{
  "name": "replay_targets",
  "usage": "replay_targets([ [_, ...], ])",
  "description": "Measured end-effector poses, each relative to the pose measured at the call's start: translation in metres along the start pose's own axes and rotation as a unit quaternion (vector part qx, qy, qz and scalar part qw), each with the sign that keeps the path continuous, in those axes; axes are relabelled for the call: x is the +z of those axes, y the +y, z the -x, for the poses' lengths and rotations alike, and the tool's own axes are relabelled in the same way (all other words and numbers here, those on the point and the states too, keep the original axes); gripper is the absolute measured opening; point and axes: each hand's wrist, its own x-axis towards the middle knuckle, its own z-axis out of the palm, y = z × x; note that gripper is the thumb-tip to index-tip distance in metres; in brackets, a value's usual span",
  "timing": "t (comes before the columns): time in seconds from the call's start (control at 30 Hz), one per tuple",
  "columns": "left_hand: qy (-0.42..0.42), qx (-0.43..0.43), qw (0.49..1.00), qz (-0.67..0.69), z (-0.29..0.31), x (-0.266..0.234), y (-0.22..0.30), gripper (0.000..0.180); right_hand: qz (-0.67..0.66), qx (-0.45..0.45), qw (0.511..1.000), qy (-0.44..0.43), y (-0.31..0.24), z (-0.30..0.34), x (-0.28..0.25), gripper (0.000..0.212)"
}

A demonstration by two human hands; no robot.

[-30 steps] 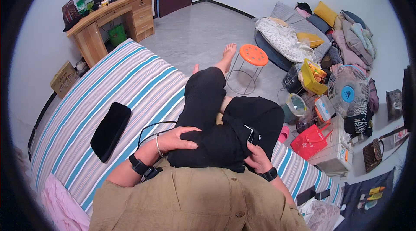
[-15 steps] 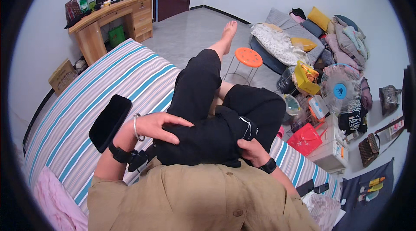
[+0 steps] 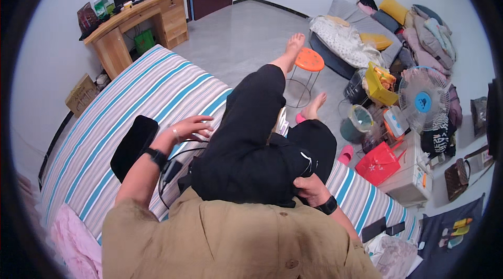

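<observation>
My left hand (image 3: 189, 128) hovers over the striped bed (image 3: 178, 77) beside my left thigh, fingers spread and holding nothing. A bracelet and a black wristband are on that wrist. Close to it lies a flat black rectangular thing (image 3: 134, 145) with rounded corners. A black cable with a thick dark block (image 3: 171, 171) runs between that forearm and my lap. My right hand (image 3: 313, 191) grips black cloth (image 3: 251, 174) on my lap, near a white cord (image 3: 308, 161). Whether this cloth is a separate garment or part of my black trousers (image 3: 251, 103) I cannot tell.
Ahead stand an orange stool (image 3: 309, 60) and a wooden desk (image 3: 141, 9) with a monitor. To the right are a fan (image 3: 423, 101), a red bag (image 3: 378, 165), a bucket (image 3: 357, 123) and piled bedding (image 3: 340, 43). Pink cloth (image 3: 78, 242) lies at the lower left.
My left hand has lifted off the black cloth and moved left, its fingers now spread. My legs have shifted, and the right foot now shows. My right hand still grips the cloth.
</observation>
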Motion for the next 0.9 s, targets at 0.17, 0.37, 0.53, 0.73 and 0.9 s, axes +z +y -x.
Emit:
replay_targets([
  [0.17,-0.011,-0.221,0.975,0.015,-0.128,0.023,-0.017,0.060,-0.034,0.032,0.995,0.089,-0.031,0.008,-0.012,0.070],
  [0.37,-0.028,-0.208,0.971,0.114,-0.208,0.073,0.001,0.062,-0.064,-0.061,0.991,0.104,-0.033,-0.008,-0.042,0.054],
  [0.53,-0.021,-0.190,0.976,0.107,-0.256,0.054,-0.005,0.051,-0.065,-0.028,0.996,0.058,-0.031,-0.025,-0.071,0.062],
  [0.73,0.024,-0.127,0.990,0.046,-0.263,0.054,-0.006,0.050,-0.063,0.022,0.997,0.050,-0.026,-0.044,-0.091,0.065],
  [0.9,0.037,-0.201,0.956,-0.209,-0.246,0.058,0.044,0.056,-0.098,-0.011,0.993,0.068,-0.024,-0.058,-0.102,0.063],
])
